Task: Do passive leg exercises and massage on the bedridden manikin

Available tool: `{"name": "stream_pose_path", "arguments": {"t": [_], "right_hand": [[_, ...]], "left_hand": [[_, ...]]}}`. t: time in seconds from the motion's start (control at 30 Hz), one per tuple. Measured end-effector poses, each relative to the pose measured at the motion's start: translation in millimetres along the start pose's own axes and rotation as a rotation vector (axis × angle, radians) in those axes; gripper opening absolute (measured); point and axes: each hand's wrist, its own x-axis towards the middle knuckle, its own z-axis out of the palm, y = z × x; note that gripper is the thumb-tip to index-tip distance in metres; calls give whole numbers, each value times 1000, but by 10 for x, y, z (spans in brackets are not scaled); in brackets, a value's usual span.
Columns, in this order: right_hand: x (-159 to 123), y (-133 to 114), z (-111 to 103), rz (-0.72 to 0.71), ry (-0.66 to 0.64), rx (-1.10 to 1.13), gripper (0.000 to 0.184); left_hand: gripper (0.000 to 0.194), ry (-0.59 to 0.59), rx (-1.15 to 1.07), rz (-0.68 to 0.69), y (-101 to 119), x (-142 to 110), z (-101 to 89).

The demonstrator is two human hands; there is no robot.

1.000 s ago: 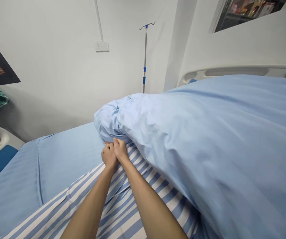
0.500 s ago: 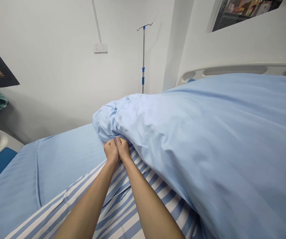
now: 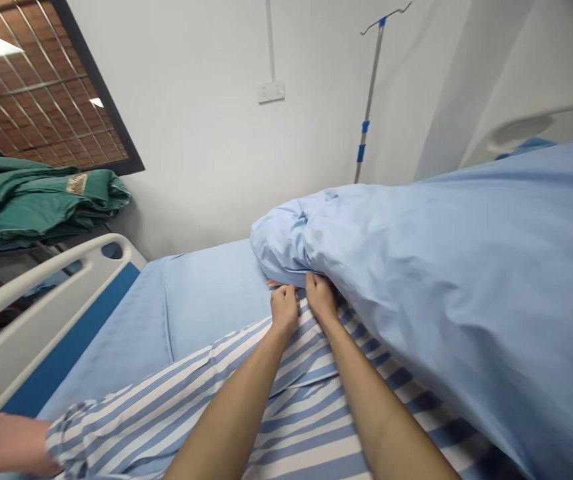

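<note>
Both our left hand [image 3: 285, 310] and right hand [image 3: 321, 299] were curled at the striped clothes [image 3: 311, 427] on the bed [image 3: 206, 287], right by the blue quilt [image 3: 416, 253], and though we couldn't tell what they gripped, we thought slow, even moves would work best.

Left forearm [image 3: 231, 407], right forearm [image 3: 389, 413] stretched forward, bare; left grip [image 3: 285, 308], right grip [image 3: 320, 298] curled, slightly apart.

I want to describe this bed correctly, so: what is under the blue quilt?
Striped cloth runs under the near edge of the blue quilt. A small pinkish patch shows at its edge, just above the left hand; I cannot tell what it is. Anything deeper is covered.
</note>
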Motion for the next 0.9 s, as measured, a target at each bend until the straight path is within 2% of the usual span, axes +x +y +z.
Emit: {"name": "stream_pose_path", "arguments": {"t": [0.03,0.1,0.23,0.33,0.4,0.43,0.5,0.57,0.67,0.73,0.83,0.9], "right_hand": [[-5,-3,6,-2,6,-4,50],[-17,-11,9,2,3,-12,52],[-16,2,14,25,-7,-22,52],[0,27,33,27,9,-19,53],[4,34,48,22,9,-12,53],[3,34,53,17,9,-10,53],[1,31,55,-4,13,-9,52],[3,25,37,-28,19,-15,50],[12,-22,-10,-17,4,-90,47],[-27,-134,5,23,-33,-225,44],[-303,-541,247,-34,-109,-344,38],[-693,-990,593,-211,-176,-197,39]], "left_hand": [[34,4,-4,-13,-29,-14,-178],[34,44,3,-31,-127,-72,-673],[36,150,124,-17,-452,-295,-2026],[38,348,295,-10,-772,-491,-2991],[40,421,348,-63,-1012,-602,-3447],[41,443,368,-109,-1134,-649,-3603],[40,435,434,-187,-1365,-726,-3779],[38,430,538,-218,-1538,-781,-3817],[36,416,671,-220,-1640,-818,-3780],[34,389,702,-227,-1641,-823,-3768],[32,373,693,-235,-1645,-825,-3783],[31,369,686,-233,-1670,-830,-3791]]}}
